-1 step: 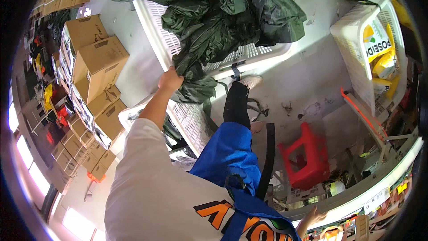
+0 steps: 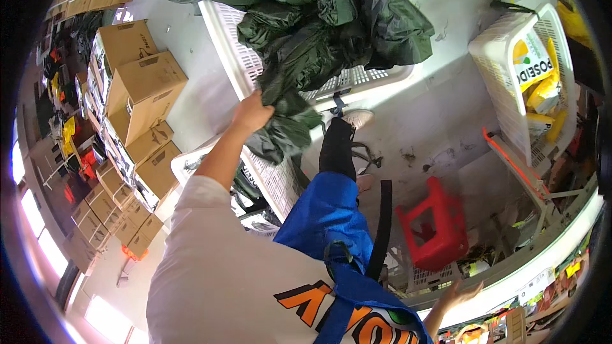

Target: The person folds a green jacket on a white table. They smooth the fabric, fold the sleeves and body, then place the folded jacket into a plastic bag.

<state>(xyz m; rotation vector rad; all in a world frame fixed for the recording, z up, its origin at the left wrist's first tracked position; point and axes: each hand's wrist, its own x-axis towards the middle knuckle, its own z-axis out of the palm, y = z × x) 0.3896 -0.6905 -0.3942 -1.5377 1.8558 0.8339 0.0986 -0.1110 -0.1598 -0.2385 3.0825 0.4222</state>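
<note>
My left hand [image 2: 254, 111] is closed around a bunched end of dark green, shiny fabric [image 2: 287, 129], at the rim of a white plastic basket [image 2: 220, 44]. The cloth hangs below my fist over a second white basket [image 2: 271, 175]. More of the same green fabric [image 2: 306, 51] is heaped in and over the first basket, some of it knotted into bundles. My right hand [image 2: 460, 294] is at the lower right beside the white table edge [image 2: 516, 290], its fingers spread and holding nothing.
Opened cardboard boxes [image 2: 153, 89] are stacked at the left. A red plastic stool [image 2: 437, 226] stands on the floor at right, below a white basket [image 2: 503, 67] of yellow packages [image 2: 548, 92]. Black straps [image 2: 366, 153] lie by my shoe [image 2: 358, 118].
My left hand has shifted slightly right with the fabric, and the hanging end has swung lower. My right hand has moved up and to the right, fingers spreading more.
</note>
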